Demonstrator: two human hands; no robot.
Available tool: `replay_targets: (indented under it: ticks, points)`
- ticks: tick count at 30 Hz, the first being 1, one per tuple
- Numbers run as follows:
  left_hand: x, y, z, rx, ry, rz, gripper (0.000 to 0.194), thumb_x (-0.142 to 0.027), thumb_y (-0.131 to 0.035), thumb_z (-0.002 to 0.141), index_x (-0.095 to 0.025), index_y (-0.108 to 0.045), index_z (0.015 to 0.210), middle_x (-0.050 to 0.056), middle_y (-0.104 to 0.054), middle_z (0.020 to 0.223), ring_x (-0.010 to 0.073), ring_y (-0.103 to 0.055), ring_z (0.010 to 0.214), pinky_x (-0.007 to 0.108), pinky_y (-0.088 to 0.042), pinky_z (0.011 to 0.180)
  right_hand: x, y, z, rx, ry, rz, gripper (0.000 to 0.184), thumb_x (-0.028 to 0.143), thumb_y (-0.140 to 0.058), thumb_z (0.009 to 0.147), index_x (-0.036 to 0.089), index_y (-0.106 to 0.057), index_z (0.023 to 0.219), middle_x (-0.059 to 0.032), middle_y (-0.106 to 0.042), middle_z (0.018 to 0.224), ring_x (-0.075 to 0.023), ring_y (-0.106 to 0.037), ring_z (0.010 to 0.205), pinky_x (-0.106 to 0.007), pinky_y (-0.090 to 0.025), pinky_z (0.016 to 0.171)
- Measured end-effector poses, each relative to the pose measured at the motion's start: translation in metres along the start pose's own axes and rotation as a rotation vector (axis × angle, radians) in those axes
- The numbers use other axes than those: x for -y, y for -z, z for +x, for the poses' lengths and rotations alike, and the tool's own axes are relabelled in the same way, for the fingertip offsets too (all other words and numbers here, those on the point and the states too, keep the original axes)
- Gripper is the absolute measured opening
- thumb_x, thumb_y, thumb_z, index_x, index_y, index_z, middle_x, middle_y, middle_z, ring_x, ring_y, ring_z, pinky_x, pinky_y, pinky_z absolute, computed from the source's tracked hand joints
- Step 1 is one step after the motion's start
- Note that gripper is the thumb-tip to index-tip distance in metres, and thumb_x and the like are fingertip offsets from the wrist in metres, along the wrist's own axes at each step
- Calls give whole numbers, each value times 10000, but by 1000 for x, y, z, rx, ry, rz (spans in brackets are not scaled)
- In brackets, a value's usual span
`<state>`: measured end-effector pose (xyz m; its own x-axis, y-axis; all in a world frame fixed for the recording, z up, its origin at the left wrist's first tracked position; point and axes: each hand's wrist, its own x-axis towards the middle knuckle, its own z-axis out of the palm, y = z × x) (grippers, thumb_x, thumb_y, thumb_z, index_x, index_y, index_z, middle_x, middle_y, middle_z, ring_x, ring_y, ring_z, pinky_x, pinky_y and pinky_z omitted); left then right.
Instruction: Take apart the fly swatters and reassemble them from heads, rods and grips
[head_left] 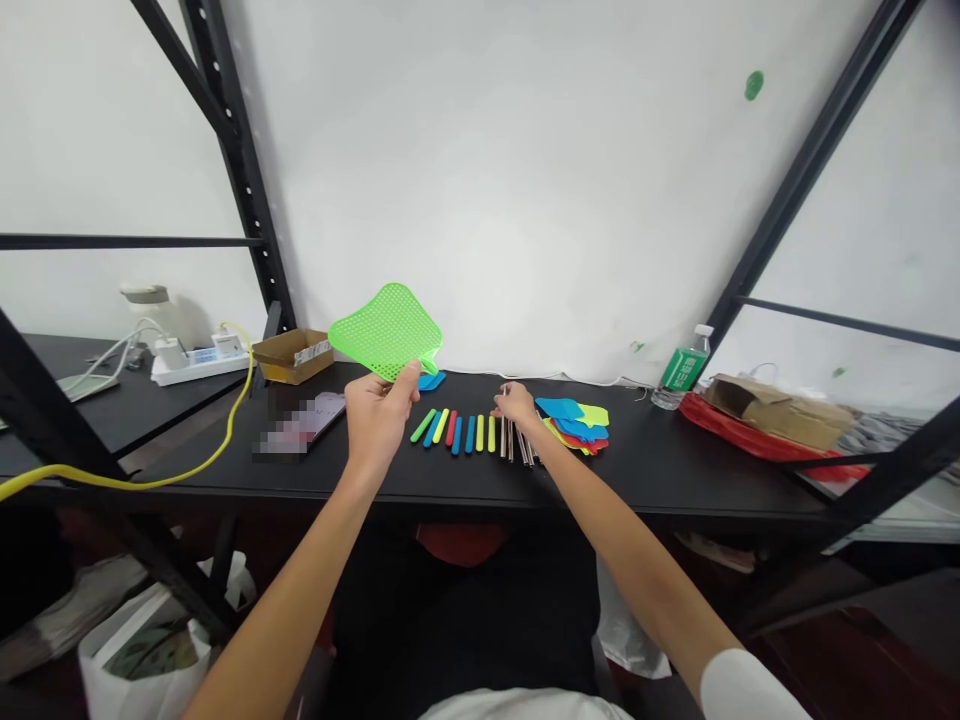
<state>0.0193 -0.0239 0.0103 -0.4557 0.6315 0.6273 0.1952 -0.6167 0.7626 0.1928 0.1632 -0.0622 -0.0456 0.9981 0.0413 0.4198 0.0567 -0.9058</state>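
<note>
Far out at 9 o'clock, the yellow cable (232, 425) crosses the front edge of the desk (637, 480); a wide swing of the left arm could snag it and tug the power strip (202, 364). The smartphone (327, 405), at 9 o'clock from the row of handles, could be knocked by that wrist. The left hand (373, 415) pinches the green fly swatter head (390, 330) near its neck, above the desk; gripped at 1 end, the broad mesh could twist or slip. The 8 coloured handles (480, 434) lie close together, so a dropped head or low sleeve might scatter them. The right hand (516, 402) appears to pinch 1 metal rod (505, 391); the loose metal rods (511, 442) beneath could roll if brushed. At 3 o'clock, the stacked swatter heads (581, 430) overlap unevenly beside the right forearm, which could make them slide.
</note>
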Motion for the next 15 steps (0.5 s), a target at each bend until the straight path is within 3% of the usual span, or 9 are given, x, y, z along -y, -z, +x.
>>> replay_targets:
  ticks: [3, 7, 11, 15]
  points:
    - [-2, 1, 0, -7, -4, -3, 409, -364, -686, 843, -167, -561, 507, -39, -400, 424, 77, -371, 418, 241, -284, 437, 3, 3, -4, -30, 77, -220, 494, 145, -604, 823, 157, -502, 1306, -135, -658, 1116, -232, -717, 850, -338, -529, 841]
    - [-2, 1, -1, -15, 6, -2, 410, -375, -696, 830, -168, -561, 504, -38, -404, 425, 78, -371, 420, 239, -280, 433, 7, 3, -10, -68, 157, -470, 432, 179, -620, 829, 196, -561, 1256, -168, -643, 1213, -361, -587, 1195, -460, -424, 994]
    - [-4, 0, -2, -1, 9, 6, 405, -381, -688, 832, -172, -554, 512, -35, -407, 437, 81, -369, 428, 241, -285, 440, 5, -4, -14, -82, 175, -613, 296, 156, -616, 818, 160, -621, 1114, -210, -651, 1165, -395, -573, 1194, -506, -412, 975]
    - [-5, -1, -3, 9, 4, 7, 388, -371, -680, 822, -180, -546, 512, -29, -413, 445, 88, -365, 424, 247, -285, 433, 2, -10, -15, -86, 190, -641, 114, 141, -646, 795, 160, -636, 907, -216, -669, 1064, -373, -594, 1160, -467, -434, 941]
